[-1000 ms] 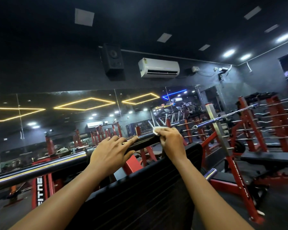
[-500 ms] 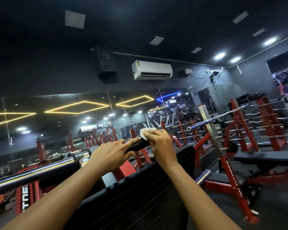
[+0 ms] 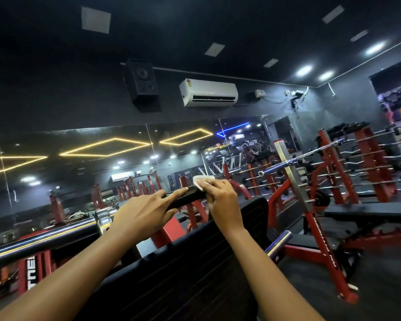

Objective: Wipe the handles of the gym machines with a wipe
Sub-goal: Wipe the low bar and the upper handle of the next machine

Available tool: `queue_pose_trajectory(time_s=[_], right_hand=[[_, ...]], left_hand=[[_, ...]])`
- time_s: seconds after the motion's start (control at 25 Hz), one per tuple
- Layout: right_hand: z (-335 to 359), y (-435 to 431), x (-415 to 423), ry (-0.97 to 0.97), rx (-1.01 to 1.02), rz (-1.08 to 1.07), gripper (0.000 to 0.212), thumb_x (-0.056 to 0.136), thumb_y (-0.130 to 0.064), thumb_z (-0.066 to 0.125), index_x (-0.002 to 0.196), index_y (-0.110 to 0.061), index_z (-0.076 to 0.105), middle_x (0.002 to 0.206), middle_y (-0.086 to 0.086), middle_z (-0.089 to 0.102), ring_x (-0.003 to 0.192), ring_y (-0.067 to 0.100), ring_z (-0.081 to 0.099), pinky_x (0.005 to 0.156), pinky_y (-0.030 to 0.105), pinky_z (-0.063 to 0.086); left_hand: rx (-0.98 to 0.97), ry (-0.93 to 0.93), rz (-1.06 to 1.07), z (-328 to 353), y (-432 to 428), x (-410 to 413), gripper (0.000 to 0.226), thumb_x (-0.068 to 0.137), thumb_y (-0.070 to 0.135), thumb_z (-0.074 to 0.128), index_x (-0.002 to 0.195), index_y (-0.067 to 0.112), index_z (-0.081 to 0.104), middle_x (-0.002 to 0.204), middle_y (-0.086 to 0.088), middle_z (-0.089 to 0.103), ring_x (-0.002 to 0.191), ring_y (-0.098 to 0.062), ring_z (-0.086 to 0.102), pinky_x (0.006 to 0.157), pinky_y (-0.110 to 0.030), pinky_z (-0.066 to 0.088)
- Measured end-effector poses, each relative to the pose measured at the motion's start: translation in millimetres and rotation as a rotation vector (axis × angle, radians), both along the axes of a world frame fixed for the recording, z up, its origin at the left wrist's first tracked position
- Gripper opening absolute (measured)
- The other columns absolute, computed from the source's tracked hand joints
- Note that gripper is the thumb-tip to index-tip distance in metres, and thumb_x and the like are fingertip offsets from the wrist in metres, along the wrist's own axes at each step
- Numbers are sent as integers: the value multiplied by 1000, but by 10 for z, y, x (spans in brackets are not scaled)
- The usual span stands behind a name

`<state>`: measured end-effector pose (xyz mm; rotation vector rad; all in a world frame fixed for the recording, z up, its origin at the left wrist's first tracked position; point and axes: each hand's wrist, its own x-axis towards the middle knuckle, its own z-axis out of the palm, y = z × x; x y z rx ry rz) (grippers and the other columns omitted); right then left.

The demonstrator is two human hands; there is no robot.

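Note:
A black rubber handle ends a long chrome bar that runs in from the left edge. My right hand grips a white wipe and presses it around the far end of the handle. My left hand lies over the handle's near part, its fingers stretched along the grip. Part of the handle is hidden under both hands.
A black padded backrest rises just below my arms. A red bench rack with a barbell stands to the right, and racks of barbells behind it. A mirror wall fills the left background.
My right hand has slid the wipe along the handle's end and folded it closer around the grip. The left hand stays on the handle. The view has shifted slightly.

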<state>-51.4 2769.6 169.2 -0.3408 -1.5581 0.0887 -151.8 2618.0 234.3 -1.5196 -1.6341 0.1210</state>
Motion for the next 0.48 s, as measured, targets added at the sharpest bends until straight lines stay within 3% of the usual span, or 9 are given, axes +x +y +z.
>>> queue_pose_trajectory(time_s=[0.16, 0.32, 0.48], right_hand=[[-64, 147, 51, 81, -208, 101, 36, 84, 1, 59, 117, -14, 63, 107, 4, 69, 94, 19, 60, 92, 25, 47], [-217, 112, 54, 225, -503, 188, 31, 86, 1, 56, 113, -11, 65, 96, 10, 72, 78, 10, 59, 72, 10, 43], [-370, 121, 46, 168, -728, 218, 29, 87, -6, 57, 115, -12, 63, 104, 14, 70, 81, 21, 63, 76, 24, 52]], left_hand=[[-1, -10, -3, 5, -13, 13, 59, 97, 49, 24, 142, 43, -14, 119, 3, 49, 82, -14, 60, 66, -26, 55], [-15, -26, 10, -1, -18, 32, 57, 97, 49, 23, 129, 43, -24, 117, 3, 49, 77, -12, 56, 63, -24, 53], [-15, -17, 26, 0, -16, 12, 59, 97, 50, 23, 134, 43, -22, 117, 2, 50, 77, -12, 59, 62, -24, 54]])
